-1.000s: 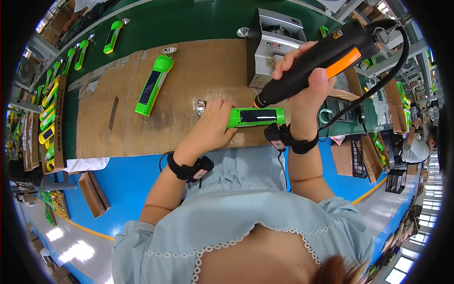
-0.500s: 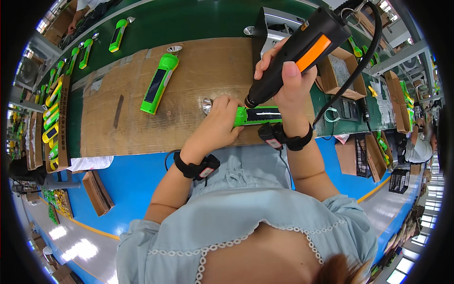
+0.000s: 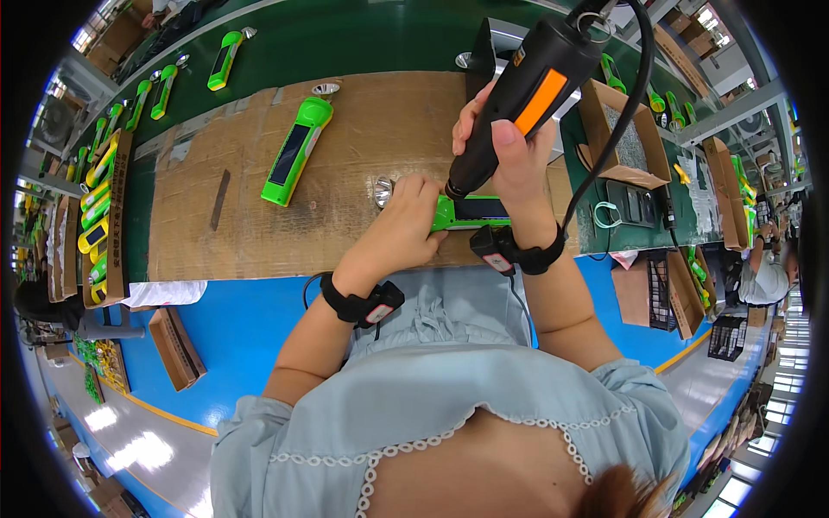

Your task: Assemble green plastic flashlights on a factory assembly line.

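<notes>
Driver (image 3: pixel 522 95) gripped in our right hand (image 3: pixel 524 175) had shifted left along the flashlight (image 3: pixel 480 209) our left hand (image 3: pixel 402 220) held, seemingly aligned.

green bench (image 3: pixel 371 43) — cardboard sheet (image 3: pixel 207 173), flashlights (image 3: pixel 296 154) atop

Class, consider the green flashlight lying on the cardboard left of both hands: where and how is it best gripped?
Take the green flashlight from above, probably at mid-handle, across its long sides: it lies dark panel up, both sides are free, and the handle looks narrower than the head.
</notes>
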`<state>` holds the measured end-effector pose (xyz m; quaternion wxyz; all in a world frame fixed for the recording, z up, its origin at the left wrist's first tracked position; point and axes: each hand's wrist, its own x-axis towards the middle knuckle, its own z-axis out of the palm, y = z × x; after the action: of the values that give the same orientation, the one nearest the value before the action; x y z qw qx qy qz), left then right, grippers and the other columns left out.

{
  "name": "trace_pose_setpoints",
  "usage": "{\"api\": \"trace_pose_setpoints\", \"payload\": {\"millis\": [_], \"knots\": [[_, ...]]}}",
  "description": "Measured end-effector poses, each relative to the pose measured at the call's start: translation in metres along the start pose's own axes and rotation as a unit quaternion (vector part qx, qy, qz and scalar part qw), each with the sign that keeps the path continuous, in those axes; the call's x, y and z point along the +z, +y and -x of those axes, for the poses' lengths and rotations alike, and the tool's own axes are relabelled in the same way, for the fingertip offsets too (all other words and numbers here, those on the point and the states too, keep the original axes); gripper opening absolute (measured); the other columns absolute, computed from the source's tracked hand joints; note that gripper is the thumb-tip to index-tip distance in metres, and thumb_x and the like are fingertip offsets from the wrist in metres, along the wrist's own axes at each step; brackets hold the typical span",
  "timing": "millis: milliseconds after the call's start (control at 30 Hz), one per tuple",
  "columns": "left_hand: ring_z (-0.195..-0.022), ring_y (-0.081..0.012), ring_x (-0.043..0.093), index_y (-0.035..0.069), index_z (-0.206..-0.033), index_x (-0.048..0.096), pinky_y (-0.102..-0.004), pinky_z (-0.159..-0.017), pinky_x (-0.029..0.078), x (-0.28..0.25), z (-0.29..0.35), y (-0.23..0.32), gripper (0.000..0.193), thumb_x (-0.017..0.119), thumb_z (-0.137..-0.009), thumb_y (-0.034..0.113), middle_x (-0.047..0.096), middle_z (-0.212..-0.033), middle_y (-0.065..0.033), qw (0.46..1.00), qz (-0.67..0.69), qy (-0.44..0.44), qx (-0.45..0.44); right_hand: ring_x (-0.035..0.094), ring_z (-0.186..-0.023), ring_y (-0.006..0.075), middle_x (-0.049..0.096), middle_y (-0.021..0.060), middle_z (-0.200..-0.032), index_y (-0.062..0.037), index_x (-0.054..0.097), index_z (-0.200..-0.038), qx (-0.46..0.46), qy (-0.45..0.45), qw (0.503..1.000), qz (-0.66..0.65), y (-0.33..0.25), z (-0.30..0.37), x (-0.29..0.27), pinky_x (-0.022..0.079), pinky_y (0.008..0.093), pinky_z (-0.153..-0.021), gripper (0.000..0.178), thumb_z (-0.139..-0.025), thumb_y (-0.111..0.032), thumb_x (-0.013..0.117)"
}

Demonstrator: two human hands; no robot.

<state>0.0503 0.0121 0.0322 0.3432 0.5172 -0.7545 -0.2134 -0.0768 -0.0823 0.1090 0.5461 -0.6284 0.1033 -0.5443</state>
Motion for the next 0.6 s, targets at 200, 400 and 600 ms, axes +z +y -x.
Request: {"api": "trace_pose_setpoints", "payload": {"millis": [200, 400, 600], "knots": [[-0.103, -0.0402, 0.041, -0.002, -0.110, 0.042, -0.0421, -0.089, 0.037, -0.0009, -0.0001, 0.0012, 0.051, 0.069, -0.068, 0.006, 0.043, -0.106, -0.0210, 1.000, -0.009, 0.001, 0.002, 0.057, -0.058, 0.0180, 0.056, 0.0113, -0.070, 0.0020, 0.048, -0.100, 0.011, 0.004, 1.000, 0.000, 0.0002, 0.0005, 0.0059, 0.048, 0.0282, -0.053, 0.053, -0.076, -0.041, 0.069], [-0.101, -0.0399, 0.041, -0.002, -0.106, 0.042, -0.0425, -0.088, 0.037, 0.0019, 0.0001, 0.0031, 0.049, 0.070, -0.067, 0.007, 0.043, -0.104, -0.0212, 1.000, -0.009, 0.004, -0.002, 0.057, -0.059, 0.0168, 0.056, 0.0106, -0.070, 0.0021, 0.049, -0.099, 0.006, 0.002, 1.000, 0.002, -0.0018, 0.0042, 0.0080, 0.048, 0.0275, -0.053, 0.055, -0.075, -0.042, 0.071], [-0.101, -0.0404, 0.041, -0.003, -0.105, 0.041, -0.0427, -0.087, 0.037, 0.0010, 0.0000, 0.0053, 0.048, 0.070, -0.068, 0.008, 0.043, -0.103, -0.0216, 0.999, -0.037, -0.005, -0.002, 0.057, -0.060, 0.0160, 0.057, 0.0096, -0.073, 0.0017, 0.048, -0.102, -0.010, 0.015, 1.000, 0.013, 0.0019, 0.0078, 0.0044, 0.048, 0.0270, -0.056, 0.055, -0.074, -0.039, 0.072]]}}
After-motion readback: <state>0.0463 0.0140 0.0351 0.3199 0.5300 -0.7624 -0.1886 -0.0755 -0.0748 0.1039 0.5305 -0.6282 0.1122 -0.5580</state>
